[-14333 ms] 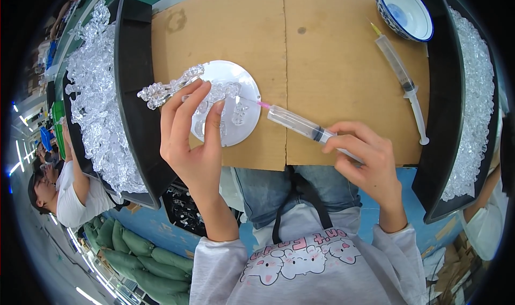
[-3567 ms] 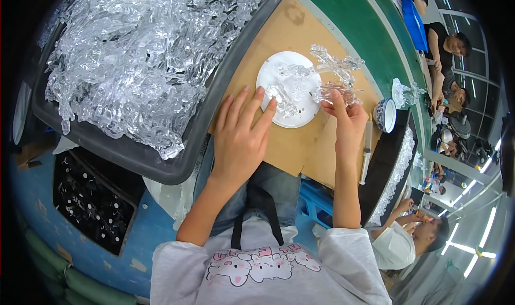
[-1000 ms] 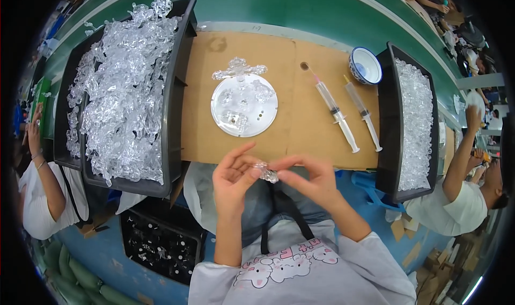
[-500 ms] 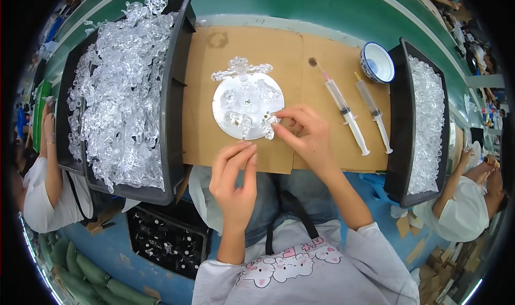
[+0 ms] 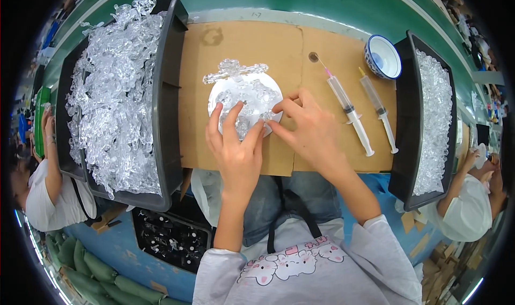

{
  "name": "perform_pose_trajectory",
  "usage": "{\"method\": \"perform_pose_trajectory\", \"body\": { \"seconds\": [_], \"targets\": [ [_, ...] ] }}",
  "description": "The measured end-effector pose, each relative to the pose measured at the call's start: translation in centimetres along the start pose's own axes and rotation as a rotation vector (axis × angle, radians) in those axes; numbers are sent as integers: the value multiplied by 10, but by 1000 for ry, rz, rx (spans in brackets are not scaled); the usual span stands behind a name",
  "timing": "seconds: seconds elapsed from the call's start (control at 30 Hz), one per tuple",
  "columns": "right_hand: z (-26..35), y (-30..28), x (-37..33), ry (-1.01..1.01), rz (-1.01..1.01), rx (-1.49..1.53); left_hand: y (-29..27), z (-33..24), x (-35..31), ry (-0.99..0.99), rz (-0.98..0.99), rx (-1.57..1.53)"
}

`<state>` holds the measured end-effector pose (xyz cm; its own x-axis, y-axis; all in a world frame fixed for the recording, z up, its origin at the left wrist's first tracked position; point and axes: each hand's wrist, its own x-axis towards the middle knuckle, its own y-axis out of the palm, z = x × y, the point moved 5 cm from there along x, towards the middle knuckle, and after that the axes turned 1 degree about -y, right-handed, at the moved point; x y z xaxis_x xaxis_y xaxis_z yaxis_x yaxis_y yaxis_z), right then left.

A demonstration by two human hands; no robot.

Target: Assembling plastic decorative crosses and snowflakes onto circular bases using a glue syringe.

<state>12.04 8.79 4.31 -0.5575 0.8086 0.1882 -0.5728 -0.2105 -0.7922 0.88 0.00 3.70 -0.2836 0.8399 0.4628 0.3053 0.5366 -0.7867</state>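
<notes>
A round white disc (image 5: 274,87) lies on the cardboard sheet in front of me, with several clear plastic pieces on it. My right hand (image 5: 311,129) pinches a small clear plastic piece (image 5: 266,115) between thumb and forefinger at the disc's right side. From the lower left my left hand (image 5: 235,147) reaches over the disc, fingers spread, its thumb tip close against that same piece. Whether the left thumb presses on it is hard to tell. Beyond the disc's far edge sits a larger branched clear plastic part (image 5: 232,69).
Two syringes (image 5: 348,112) (image 5: 379,109) lie right of the disc, below a blue-and-white bowl (image 5: 382,57). A black bin (image 5: 170,90) heaped with clear parts stands left; another black bin (image 5: 403,122) stands right. A dark crate (image 5: 171,240) is on the floor. Co-workers sit on both sides.
My left hand has moved up over the disc, its thumb coming to the small clear piece. The right hand, still pinching that piece, has brought it slightly inward over the disc.
</notes>
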Motion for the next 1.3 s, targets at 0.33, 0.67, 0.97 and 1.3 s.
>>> {"method": "perform_pose_trajectory", "body": {
  "seconds": [0.33,0.67,0.97,1.3],
  "targets": [
    [-10,9,-3,16,-97,223,0,-1,8,-40,75,-41],
    [-15,8,-11,62,-187,327,3,-4,7,-85,50,-90],
    [-19,13,-5,84,-105,260,11,-4,12,-73,112,-36],
    [-62,-71,-63,101,-215,52,13,-3,9,-46,120,26]
  ]
}}
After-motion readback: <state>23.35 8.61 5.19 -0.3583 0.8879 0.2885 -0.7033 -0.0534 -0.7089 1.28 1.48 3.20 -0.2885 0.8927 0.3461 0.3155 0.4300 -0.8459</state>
